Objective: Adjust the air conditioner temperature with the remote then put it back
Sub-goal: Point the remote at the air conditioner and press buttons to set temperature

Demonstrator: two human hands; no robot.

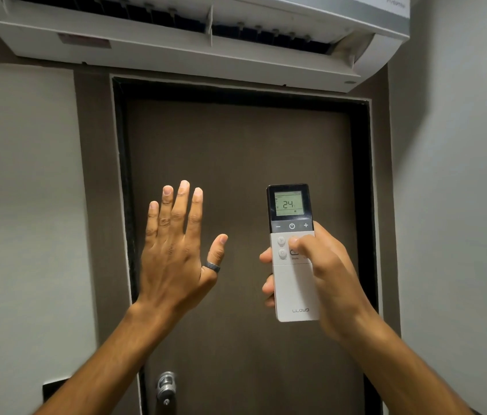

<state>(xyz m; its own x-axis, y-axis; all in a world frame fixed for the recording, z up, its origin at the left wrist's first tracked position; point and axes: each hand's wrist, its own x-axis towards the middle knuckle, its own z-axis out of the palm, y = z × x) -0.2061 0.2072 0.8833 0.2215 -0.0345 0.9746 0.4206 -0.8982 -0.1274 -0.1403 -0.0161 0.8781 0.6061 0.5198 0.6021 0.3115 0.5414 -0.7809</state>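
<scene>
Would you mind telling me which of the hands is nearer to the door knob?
Left, by a little. The left hand is raised open above the door knob; the right hand, holding the remote, is above and further to its right.

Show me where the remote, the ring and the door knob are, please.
remote (295, 290): head view, lower white body.
ring (211, 267): head view, band on the left thumb.
door knob (166, 383): head view, metal face.
</scene>
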